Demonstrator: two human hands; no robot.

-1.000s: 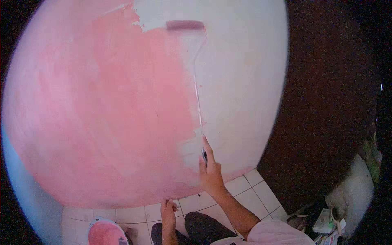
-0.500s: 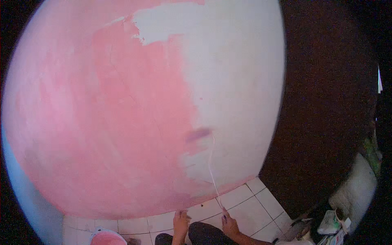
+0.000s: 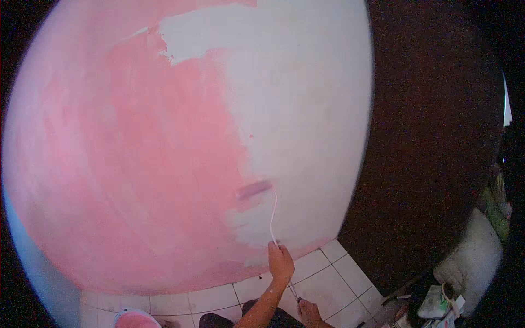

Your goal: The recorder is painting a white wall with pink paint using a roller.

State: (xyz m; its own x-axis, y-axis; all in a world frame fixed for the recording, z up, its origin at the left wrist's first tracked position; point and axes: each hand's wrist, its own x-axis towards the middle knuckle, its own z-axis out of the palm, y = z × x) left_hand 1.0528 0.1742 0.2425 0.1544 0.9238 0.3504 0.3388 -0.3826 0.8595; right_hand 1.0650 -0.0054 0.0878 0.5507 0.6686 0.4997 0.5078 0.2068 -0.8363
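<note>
Paint roller at eleven o'clock from left hand, over the pink-and-white wall. Left hand closed around its rod; right hand curled on its handle.

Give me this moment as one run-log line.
roller: at pink edge on wall | left hand: gripping rod | right hand: on handle | paint bucket: lower left

1. Wall: matt, smooth where white, streaky where pink.
2. Roller frame: metal-looking wire.
3. Roller sleeve: texture blurred.
4. Floor tiles: smooth, ceramic-looking.
5. Paint bucket: plastic-looking rim.
6. Trousers: matt cloth.
</note>
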